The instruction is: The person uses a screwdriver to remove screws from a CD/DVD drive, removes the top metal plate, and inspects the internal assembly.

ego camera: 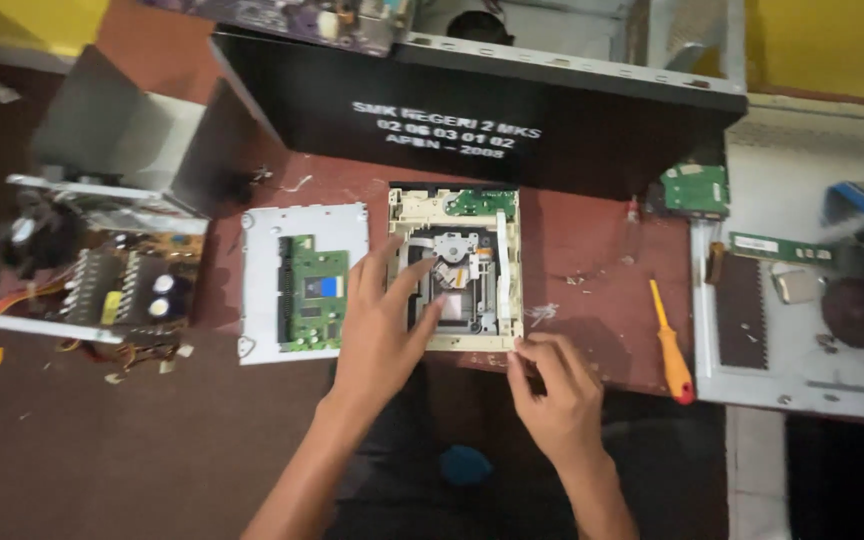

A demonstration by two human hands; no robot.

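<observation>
Resting spread on opened drive — left hand; right hand pinching its front edge.

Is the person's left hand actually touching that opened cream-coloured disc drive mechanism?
Touching. The head view shows the left hand lying with its fingers on the cream-coloured disc drive mechanism, no gap visible.

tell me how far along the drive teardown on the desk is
Done: the drive's metal cover, with its green circuit board, lies apart to the left. In hand: left hand rests on the opened optical drive, right hand pinches its near edge. Left: the inner mechanism sits in its beige frame. The screwdriver lies unused.
</observation>
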